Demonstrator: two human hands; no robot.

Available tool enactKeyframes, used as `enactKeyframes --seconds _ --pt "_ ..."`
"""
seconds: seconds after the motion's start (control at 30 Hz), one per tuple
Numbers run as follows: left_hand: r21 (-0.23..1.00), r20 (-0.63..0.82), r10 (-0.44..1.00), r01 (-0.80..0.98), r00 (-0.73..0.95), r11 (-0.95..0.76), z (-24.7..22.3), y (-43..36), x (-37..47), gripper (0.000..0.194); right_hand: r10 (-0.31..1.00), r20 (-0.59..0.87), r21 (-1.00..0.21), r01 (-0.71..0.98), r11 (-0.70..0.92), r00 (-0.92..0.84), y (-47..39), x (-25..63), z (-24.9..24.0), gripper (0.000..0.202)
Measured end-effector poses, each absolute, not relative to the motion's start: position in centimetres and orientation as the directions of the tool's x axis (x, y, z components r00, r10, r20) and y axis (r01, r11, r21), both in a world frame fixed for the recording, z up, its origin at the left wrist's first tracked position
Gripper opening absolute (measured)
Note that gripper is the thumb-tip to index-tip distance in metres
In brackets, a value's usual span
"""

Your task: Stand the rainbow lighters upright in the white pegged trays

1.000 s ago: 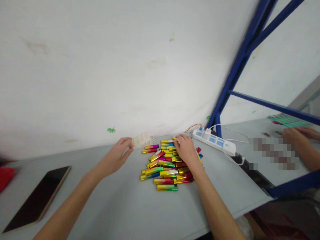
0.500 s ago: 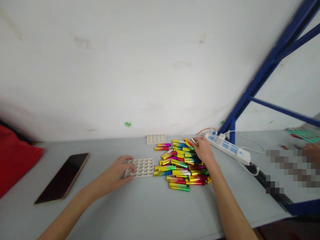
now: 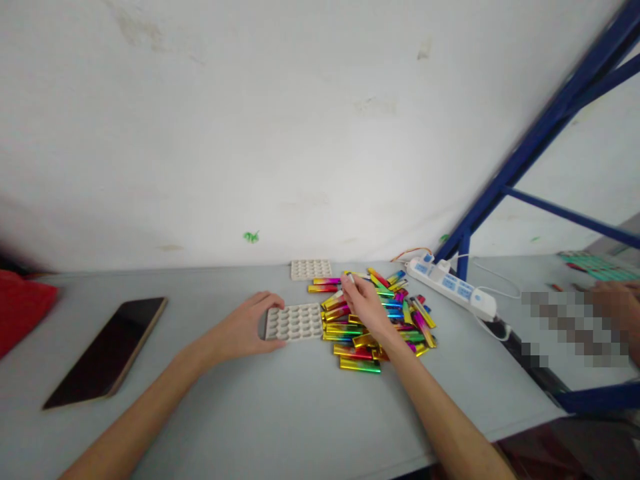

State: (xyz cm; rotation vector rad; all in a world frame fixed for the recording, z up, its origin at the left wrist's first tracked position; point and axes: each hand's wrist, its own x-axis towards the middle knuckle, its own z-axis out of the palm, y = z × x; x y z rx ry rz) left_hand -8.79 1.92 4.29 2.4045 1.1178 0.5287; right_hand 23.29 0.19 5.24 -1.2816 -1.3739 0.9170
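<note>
My left hand (image 3: pixel 250 325) grips the left end of a white tray (image 3: pixel 295 323) with rows of oval hollows, thumb at the near edge and fingers at the far edge. Just right of the tray lies a pile of shiny lighter-like pieces (image 3: pixel 357 365), yellow at one end and red, green, blue or purple at the other. Over the left part of this pile is my right hand (image 3: pixel 364 300), its fingers pinched together; what they hold, if anything, is too small to name. A second white tray (image 3: pixel 311 269) lies by the wall.
A dark tablet (image 3: pixel 107 353) and red cloth (image 3: pixel 25 307) are at the left. A white power strip (image 3: pixel 453 287) with cables lies right of the pile, beside a blue metal frame (image 3: pixel 520 160). Another person's hand (image 3: pixel 617 307) shows at the far right.
My right hand has moved left across the pile, uncovering its right side. My left hand's fingers have shifted from the tray's top to its edges, and the tray sits slightly further right.
</note>
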Motion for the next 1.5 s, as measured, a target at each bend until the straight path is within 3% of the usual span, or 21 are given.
enactKeyframes --seconds 0.2,0.47,0.63,0.7,0.83,0.97,1.1,1.37,1.5 --pt "0.545 0.256 0.794 0.596 0.551 -0.589 2.9 0.1 -8.2 0.052 0.97 0.191 -0.916 0.384 0.12 0.152 -1.0 21.4 5.0 0.073" --pt "0.587 0.285 0.824 0.59 0.49 -0.554 1.0 -0.6 -7.1 0.058 0.938 0.261 -0.869 0.479 0.125 0.228 -1.1 20.8 4.8 0.051" --pt "0.538 0.266 0.795 0.601 0.544 -0.591 0.4 0.4 -8.5 0.096 0.942 0.285 -0.855 0.491 0.167 0.177 -1.1 21.0 4.5 0.054" --pt "0.518 0.271 0.786 0.604 0.555 -0.606 0.3 0.9 -9.2 0.1 0.941 0.311 -0.842 0.497 0.207 0.135 -1.2 21.0 4.5 0.055" --pt "0.531 0.27 0.779 0.587 0.566 -0.61 0.1 1.5 -10.2 0.076 0.922 0.385 -0.792 0.495 0.356 -0.047 -1.4 21.0 4.3 0.04" --pt "0.563 0.265 0.796 0.583 0.544 -0.585 -0.1 1.7 -10.2 0.075 0.85 0.47 -0.685 0.51 0.521 -0.238 -1.2 20.7 4.4 0.038" --pt "0.598 0.255 0.814 0.576 0.522 -0.557 -0.4 1.8 -10.0 0.082 0.853 0.368 -0.621 0.585 0.521 -0.369 -0.2 19.3 5.1 0.047" --pt "0.646 0.234 0.83 0.557 0.506 -0.522 -0.2 2.0 -9.9 0.083 0.84 0.187 -0.497 0.688 0.529 -0.51 1.9 16.1 5.5 0.02" --pt "0.638 0.23 0.83 0.565 0.508 -0.522 -0.3 2.0 -9.7 0.084 0.798 0.162 -0.435 0.683 0.586 -0.581 2.8 16.2 5.7 0.024"
